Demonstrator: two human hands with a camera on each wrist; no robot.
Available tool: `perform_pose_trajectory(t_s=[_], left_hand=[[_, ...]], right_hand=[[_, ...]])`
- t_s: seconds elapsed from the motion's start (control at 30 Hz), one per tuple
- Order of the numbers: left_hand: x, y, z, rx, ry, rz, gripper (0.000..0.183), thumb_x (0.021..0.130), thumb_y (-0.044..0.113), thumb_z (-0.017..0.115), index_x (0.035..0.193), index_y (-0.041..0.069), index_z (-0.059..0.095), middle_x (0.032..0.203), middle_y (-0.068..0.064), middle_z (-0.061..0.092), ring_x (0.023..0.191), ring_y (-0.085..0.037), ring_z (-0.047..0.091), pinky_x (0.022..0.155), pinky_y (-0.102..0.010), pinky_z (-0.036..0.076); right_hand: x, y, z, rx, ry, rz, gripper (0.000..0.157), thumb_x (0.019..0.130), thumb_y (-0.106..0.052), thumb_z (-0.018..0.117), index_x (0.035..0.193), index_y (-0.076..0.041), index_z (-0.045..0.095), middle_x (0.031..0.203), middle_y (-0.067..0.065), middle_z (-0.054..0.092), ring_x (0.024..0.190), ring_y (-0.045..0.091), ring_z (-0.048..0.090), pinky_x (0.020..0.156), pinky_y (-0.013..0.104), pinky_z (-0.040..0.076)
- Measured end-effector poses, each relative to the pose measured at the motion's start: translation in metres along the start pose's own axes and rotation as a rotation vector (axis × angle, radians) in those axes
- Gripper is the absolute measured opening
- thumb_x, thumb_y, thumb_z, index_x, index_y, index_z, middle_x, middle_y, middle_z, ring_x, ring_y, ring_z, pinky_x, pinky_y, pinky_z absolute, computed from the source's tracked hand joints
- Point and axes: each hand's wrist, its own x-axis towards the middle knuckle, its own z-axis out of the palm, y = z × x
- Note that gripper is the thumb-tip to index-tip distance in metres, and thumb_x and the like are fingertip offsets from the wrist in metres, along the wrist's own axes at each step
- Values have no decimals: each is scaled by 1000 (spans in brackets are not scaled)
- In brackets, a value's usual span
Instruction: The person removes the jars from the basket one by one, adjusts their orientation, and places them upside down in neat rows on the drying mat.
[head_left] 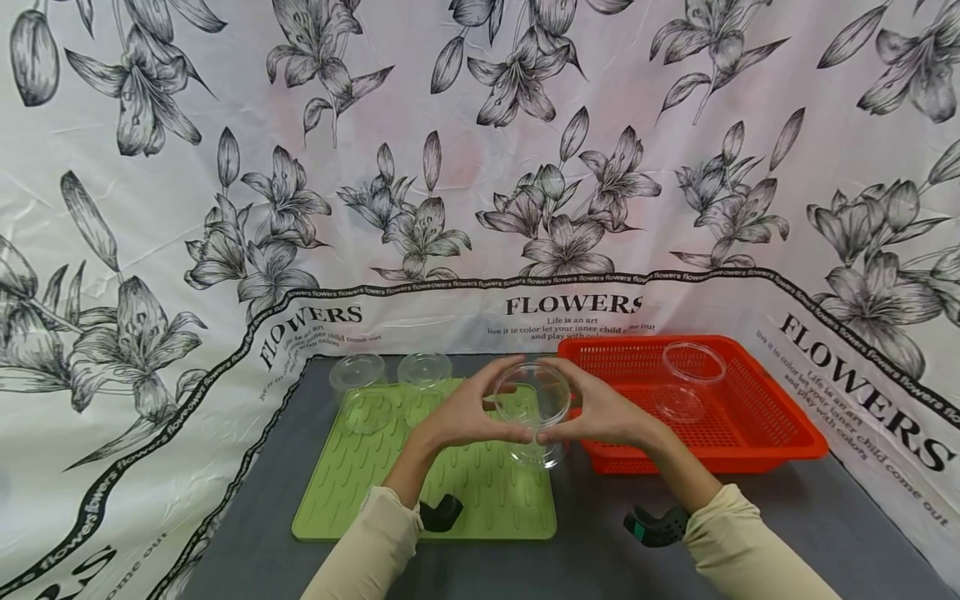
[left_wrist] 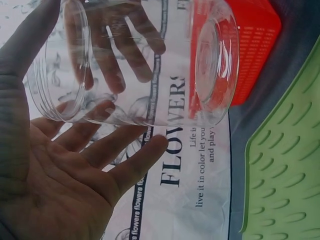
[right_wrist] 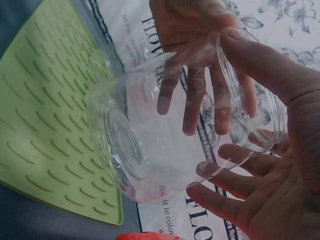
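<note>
Above the right edge of a green mat (head_left: 420,500), both hands hold a clear plastic jar (head_left: 534,396) by its rim end. My left hand (head_left: 472,408) curves round its left side, my right hand (head_left: 603,410) round its right, thumbs nearly meeting at the front. From the left wrist, the jar (left_wrist: 145,95) shows a ridged rim near the palm and its base farther off. In the right wrist view, the right thumb lies against the rim of the jar (right_wrist: 150,120) and the fingers spread along its side. I cannot tell whether it has a lid.
Two similar clear jars (head_left: 363,400) (head_left: 426,383) stand at the back of the green mat. On the right, a red perforated basket (head_left: 787,446) contains another clear jar (head_left: 690,387). A flower-printed cloth (head_left: 420,325) rises behind the dark grey tabletop (head_left: 600,558).
</note>
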Motion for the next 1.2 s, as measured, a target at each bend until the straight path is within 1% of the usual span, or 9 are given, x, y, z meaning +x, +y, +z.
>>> perform_pose_trajectory(t_s=[0.2,0.27,0.33,0.43,0.53,0.67,0.83,1.0,1.2], left_hand=[[-3,-3,0,-19,7,-17,98,80,38,87,160,28,30,158,0,46,139,-26,53,104,-50,51],[-4,-4,0,-25,13,-15,98,80,36,87,160,27,30,158,0,46,139,-26,54,103,-50,52],[-5,-4,0,-34,21,-8,99,81,36,87,160,25,29,158,-1,46,139,-29,54,103,-51,52],[-6,-5,0,-53,43,1,99,80,36,88,160,26,30,158,-3,45,139,-30,53,102,-50,53],[-9,-9,0,-92,79,25,97,80,31,88,159,26,31,157,-7,45,139,-33,53,101,-47,55],[-14,-14,-1,-150,130,55,96,81,22,88,159,23,30,157,-8,44,139,-37,52,99,-45,56],[-20,-20,-1,-177,192,84,97,83,17,86,160,23,27,161,-7,41,141,-40,49,98,-48,57],[-23,-25,-1,-203,261,129,94,84,13,84,158,31,29,163,-7,39,142,-38,48,96,-43,59],[-26,-28,0,-271,310,178,94,84,19,86,159,26,30,163,-14,35,142,-44,46,96,-37,59]], right_hand=[[1,1,4,-40,13,31,101,80,-34,88,159,-18,29,156,14,41,134,39,51,90,48,57],[1,1,5,-49,23,31,101,80,-34,88,160,-19,28,155,14,41,128,36,55,89,45,57],[1,2,6,-43,32,24,102,81,-33,88,161,-19,26,150,15,45,113,34,61,86,45,56],[0,2,8,-48,52,7,103,82,-33,87,161,-18,24,143,14,49,102,30,62,88,45,53],[-1,3,10,-60,79,-9,101,83,-34,86,161,-17,25,148,12,49,118,34,62,100,56,50],[-2,5,10,-87,105,-22,97,85,-37,83,161,-17,26,162,13,37,144,42,43,113,68,36],[-1,8,12,-75,116,-23,100,85,-36,83,162,-15,24,167,16,28,147,47,37,114,71,33],[-1,12,15,-26,112,-3,104,85,-34,84,164,-21,17,168,17,22,147,49,36,109,69,41],[-1,18,20,27,119,18,108,85,-34,84,165,-28,11,170,17,15,149,48,34,105,64,48]])
